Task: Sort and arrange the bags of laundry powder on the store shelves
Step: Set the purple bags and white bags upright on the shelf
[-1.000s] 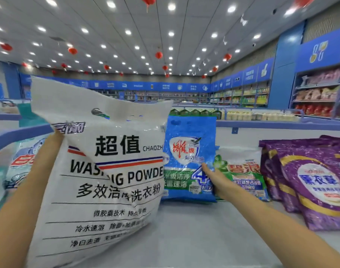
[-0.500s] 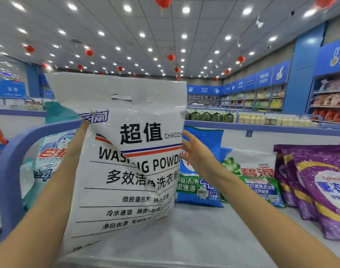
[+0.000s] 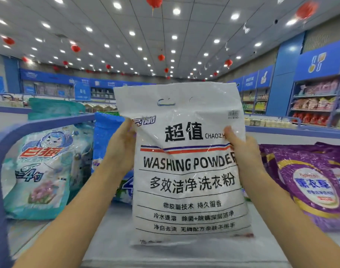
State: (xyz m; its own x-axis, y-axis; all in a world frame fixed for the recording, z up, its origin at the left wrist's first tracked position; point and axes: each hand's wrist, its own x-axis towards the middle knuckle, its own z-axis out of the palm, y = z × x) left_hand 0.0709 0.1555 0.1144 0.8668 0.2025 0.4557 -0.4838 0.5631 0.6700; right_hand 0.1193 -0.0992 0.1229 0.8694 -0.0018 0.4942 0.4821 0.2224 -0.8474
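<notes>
we seat the white bag [image 3: 186, 171]
left hand [image 3: 120, 149] at nine o'clock, right hand [image 3: 242, 151] at three, grasp its sides; next it likely needs steadying upright.

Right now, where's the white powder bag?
Head view, centre: the white plastic washing powder bag is held upright by the left hand and right hand, with a teal cat-print bag to its left and purple bags to its right.

- One white washing-powder bag [image 3: 188, 171] is counted.
- Two teal bags [image 3: 39, 171] are spotted.
- One blue bag [image 3: 107, 136] is seen.
- At least two purple bags [image 3: 310, 186] are made out.
</notes>
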